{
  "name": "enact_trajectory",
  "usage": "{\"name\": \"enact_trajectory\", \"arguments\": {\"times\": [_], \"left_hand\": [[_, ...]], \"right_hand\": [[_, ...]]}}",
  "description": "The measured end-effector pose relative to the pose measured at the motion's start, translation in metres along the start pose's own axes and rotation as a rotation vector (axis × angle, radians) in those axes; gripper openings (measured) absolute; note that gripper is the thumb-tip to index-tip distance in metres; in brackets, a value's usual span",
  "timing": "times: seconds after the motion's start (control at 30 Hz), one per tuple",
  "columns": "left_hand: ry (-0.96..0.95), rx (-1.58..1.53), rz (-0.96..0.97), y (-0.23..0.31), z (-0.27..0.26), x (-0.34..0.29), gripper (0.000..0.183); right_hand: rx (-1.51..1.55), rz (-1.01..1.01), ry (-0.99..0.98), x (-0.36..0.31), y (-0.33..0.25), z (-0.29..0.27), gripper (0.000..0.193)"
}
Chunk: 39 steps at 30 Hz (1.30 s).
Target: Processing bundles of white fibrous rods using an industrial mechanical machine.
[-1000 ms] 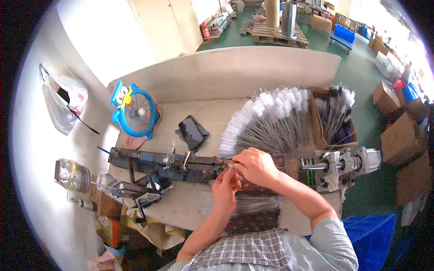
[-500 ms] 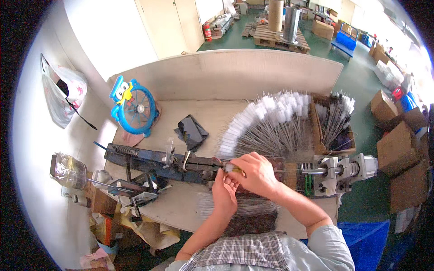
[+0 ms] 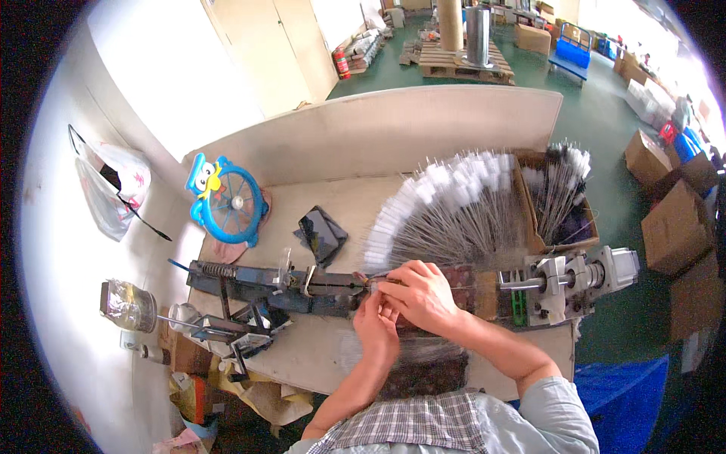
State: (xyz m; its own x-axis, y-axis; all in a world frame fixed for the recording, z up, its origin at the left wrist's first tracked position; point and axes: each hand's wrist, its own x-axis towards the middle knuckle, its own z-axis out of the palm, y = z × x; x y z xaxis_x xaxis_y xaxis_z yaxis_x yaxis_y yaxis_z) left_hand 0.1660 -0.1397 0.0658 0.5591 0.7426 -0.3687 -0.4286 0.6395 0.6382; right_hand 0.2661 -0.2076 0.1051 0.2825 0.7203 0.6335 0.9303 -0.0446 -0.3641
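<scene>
My left hand (image 3: 376, 327) and my right hand (image 3: 422, 296) meet over the middle of a long bench machine. Fingers of both are pinched together; what lies between them is too small and hidden to name. Left of the hands runs the machine's dark rail (image 3: 249, 281), with a spring at its far end. On the right a thin wire (image 3: 484, 287) leads toward a metal spindle with a motor (image 3: 561, 281). Behind the hands, wire brushes (image 3: 446, 200) with white bristle heads lie fanned out, stems toward me. Loose pale strands (image 3: 435, 349) lie beside my wrists.
A cardboard box (image 3: 529, 204) of more brushes stands at the right. A blue fan (image 3: 233, 203) and a dark folded packet (image 3: 321, 233) sit farther back, before a low board (image 3: 378, 136). A metal stand with a wrapped jar (image 3: 130, 306) juts out at left.
My right hand has shifted slightly left, and its fingers now cover the small pale and yellowish piece seen between the hands before. The whole view has tilted a little.
</scene>
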Motion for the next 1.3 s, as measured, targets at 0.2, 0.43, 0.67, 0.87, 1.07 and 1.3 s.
{"name": "enact_trajectory", "arguments": {"times": [0.2,0.43,0.67,0.87,1.07,1.3], "left_hand": [[-0.044,0.022,0.001,0.004,0.016,-0.008,0.002],[-0.075,-0.023,-0.014,0.002,-0.003,0.002,0.004],[-0.023,-0.145,-0.091,0.002,0.002,-0.001,0.004],[0.042,-0.111,-0.041,0.001,0.006,-0.002,0.005],[0.031,-0.071,-0.009,-0.001,0.008,-0.006,0.003],[-0.021,-0.039,0.002,0.000,0.010,-0.006,0.006]], "right_hand": [[0.030,0.041,0.011,-0.009,0.010,-0.017,0.020],[0.032,0.056,-0.030,-0.003,-0.004,-0.007,0.023],[0.022,0.078,-0.021,-0.004,-0.004,-0.006,0.028],[-0.042,0.153,0.054,-0.005,-0.012,0.000,0.029],[-0.078,0.088,0.047,-0.008,-0.009,-0.008,0.025],[-0.058,0.076,0.030,-0.009,-0.003,-0.009,0.022]]}}
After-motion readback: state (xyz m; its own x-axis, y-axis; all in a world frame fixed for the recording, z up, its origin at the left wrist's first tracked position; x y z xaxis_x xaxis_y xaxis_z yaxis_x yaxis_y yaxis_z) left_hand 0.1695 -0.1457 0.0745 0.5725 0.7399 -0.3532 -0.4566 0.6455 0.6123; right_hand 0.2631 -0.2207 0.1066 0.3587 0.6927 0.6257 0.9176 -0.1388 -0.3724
